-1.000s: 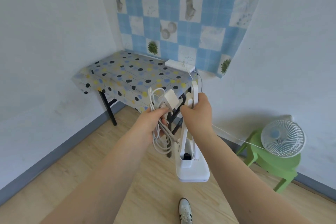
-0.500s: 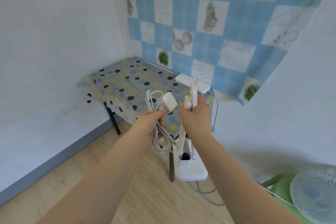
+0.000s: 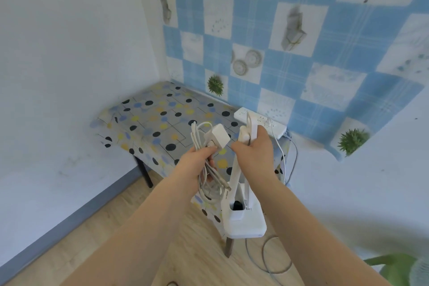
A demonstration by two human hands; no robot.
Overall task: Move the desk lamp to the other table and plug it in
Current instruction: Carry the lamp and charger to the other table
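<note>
— What has changed?
— The table (image 3: 162,123) looms nearer now. The desk lamp (image 3: 242,193) hangs over its near corner, right hand (image 3: 254,153) clamped around the stem.
— And left of the lamp?
— The left hand (image 3: 197,165) grips the coiled cord (image 3: 204,169) and adapter (image 3: 219,138).

Lamp (image 3: 241,197) and cable (image 3: 204,158) in hand, above table (image 3: 148,121)
</note>
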